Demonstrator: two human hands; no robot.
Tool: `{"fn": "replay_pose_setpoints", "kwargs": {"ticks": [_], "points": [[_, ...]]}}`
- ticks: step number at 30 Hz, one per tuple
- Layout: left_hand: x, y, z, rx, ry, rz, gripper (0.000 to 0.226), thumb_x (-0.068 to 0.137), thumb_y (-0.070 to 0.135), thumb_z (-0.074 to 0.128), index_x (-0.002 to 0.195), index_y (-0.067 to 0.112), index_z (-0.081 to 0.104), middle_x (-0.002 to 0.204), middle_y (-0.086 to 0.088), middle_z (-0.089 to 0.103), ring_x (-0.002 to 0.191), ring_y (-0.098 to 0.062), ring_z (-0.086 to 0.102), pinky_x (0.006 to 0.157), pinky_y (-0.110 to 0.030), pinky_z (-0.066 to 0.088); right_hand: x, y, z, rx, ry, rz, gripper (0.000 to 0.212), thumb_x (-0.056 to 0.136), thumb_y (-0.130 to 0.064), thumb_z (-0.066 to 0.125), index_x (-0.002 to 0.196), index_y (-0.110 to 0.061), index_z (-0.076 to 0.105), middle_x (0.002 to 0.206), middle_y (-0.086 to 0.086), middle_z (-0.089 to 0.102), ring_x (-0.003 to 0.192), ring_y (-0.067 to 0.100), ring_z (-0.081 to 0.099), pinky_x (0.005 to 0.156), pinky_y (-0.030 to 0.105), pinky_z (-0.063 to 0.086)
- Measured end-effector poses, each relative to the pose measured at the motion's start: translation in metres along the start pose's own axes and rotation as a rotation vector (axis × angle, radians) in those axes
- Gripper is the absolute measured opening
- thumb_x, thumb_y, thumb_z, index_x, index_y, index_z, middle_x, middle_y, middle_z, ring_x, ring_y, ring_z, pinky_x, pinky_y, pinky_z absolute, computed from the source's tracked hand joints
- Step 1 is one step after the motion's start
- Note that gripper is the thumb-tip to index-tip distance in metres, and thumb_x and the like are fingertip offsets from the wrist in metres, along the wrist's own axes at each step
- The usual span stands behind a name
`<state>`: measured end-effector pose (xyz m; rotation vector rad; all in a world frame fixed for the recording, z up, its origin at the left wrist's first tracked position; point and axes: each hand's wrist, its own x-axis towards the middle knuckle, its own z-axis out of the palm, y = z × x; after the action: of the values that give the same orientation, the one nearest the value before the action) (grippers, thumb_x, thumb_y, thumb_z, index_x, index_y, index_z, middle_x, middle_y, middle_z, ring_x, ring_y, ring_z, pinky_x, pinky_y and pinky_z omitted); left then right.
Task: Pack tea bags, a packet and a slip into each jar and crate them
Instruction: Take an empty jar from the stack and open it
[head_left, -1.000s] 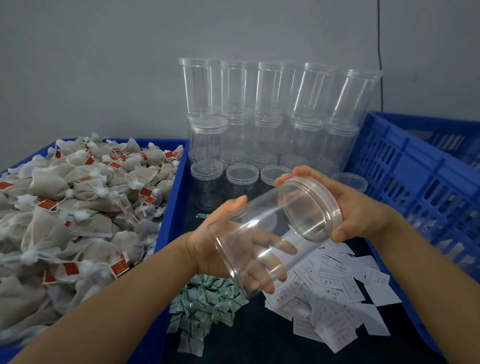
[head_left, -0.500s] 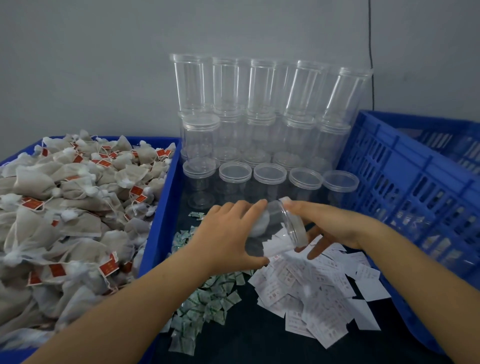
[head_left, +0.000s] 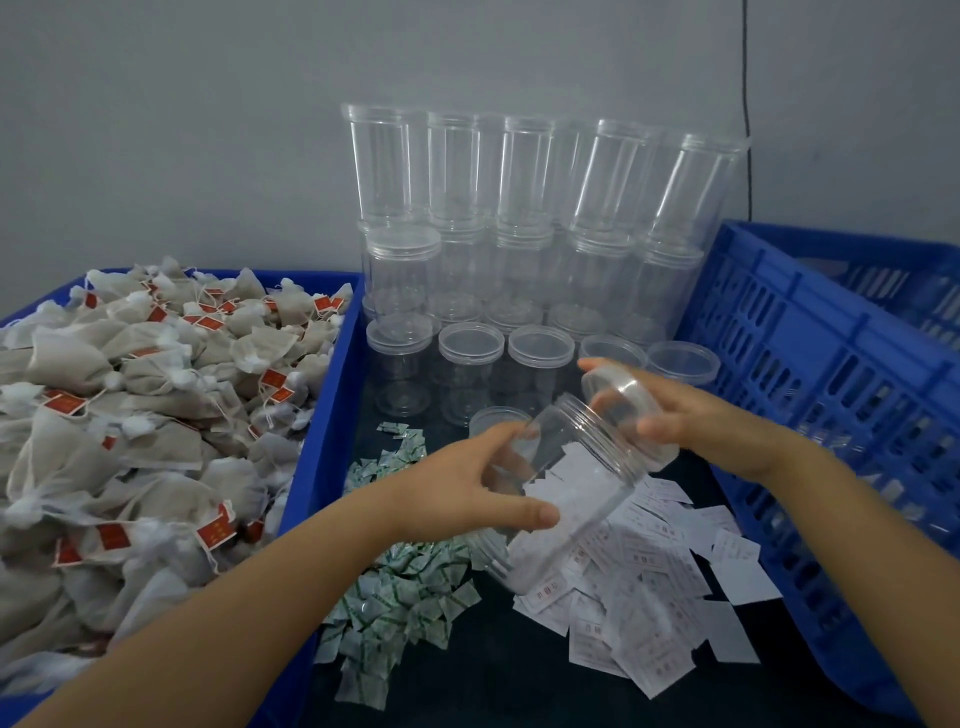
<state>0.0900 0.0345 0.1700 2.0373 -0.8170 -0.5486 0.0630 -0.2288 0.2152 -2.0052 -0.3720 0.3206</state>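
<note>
Clear jar (head_left: 566, 493) tilted, lid (head_left: 626, 410) off

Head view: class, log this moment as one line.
left hand: grips clear plastic jar, tilted | right hand: holds clear round lid, off | contents: unclear

Both forearms are bare from the bottom edge of the frame to the wrists, with no sleeve showing. The left hand (head_left: 462, 488) and right hand (head_left: 711, 431) appear ungloved; fine detail like rings is too blurred to judge.
</note>
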Motion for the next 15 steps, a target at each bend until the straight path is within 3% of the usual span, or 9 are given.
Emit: {"fn": "replay_pose_setpoints", "kwargs": {"ticks": [2,4,7,9,12,15], "points": [[0.000,0.000,-0.001,-0.101,0.013,-0.006,0.094,0.055,0.069,0.069,0.136,0.046,0.029,0.130,0.012,0.052,0.114,-0.001,0.054,0.098,-0.025,0.045,0.000,0.006,-0.010,0.080,0.065,-0.027,0.072,0.061,-0.061,0.073,0.129,-0.061,0.048,0.126,-0.002,0.062,0.110,0.022,0.066,0.087,0.030,0.055],[0.002,-0.001,-0.003,-0.188,0.071,0.001,0.090,0.056,0.065,0.073,0.133,0.042,0.034,0.129,0.010,0.055,0.116,-0.007,0.056,0.100,-0.031,0.045,0.004,0.014,-0.014,0.145,0.131,-0.046,0.080,0.057,-0.059,0.079,0.130,-0.053,0.048,0.123,-0.004,0.064,0.110,0.017,0.066,0.084,0.028,0.055],[0.005,-0.001,-0.008,-0.330,0.212,0.043,0.094,0.061,0.055,0.081,0.138,0.028,0.033,0.114,0.013,0.065,0.105,-0.008,0.064,0.085,-0.027,0.053,0.017,0.030,-0.009,0.234,0.264,-0.060,0.068,0.067,-0.028,0.072,0.127,-0.040,0.042,0.122,-0.003,0.064,0.111,0.015,0.064,0.082,0.028,0.054],[0.006,0.000,-0.014,-0.420,0.344,0.059,0.099,0.057,0.050,0.084,0.137,0.027,0.031,0.112,0.012,0.065,0.102,-0.008,0.066,0.077,-0.020,0.055,0.029,0.037,-0.001,0.257,0.340,-0.046,0.063,0.070,-0.020,0.070,0.121,-0.037,0.037,0.126,-0.002,0.059,0.104,0.008,0.066,0.076,0.022,0.055],[0.009,-0.002,-0.020,-0.457,0.533,0.050,0.111,0.043,0.049,0.085,0.136,0.033,0.026,0.124,0.011,0.052,0.113,-0.008,0.057,0.079,-0.022,0.053,0.049,0.046,0.014,0.279,0.414,-0.032,0.079,0.067,-0.019,0.087,0.122,-0.037,0.034,0.123,0.000,0.053,0.093,0.001,0.068,0.070,0.013,0.053],[0.012,-0.007,-0.022,-0.434,0.678,0.026,0.110,0.043,0.046,0.086,0.135,0.032,0.027,0.131,0.009,0.046,0.122,-0.011,0.047,0.078,-0.019,0.051,0.068,0.055,0.030,0.291,0.488,-0.024,0.075,0.061,-0.028,0.083,0.122,-0.039,0.042,0.123,-0.005,0.054,0.090,-0.004,0.068,0.066,0.011,0.052]]}}
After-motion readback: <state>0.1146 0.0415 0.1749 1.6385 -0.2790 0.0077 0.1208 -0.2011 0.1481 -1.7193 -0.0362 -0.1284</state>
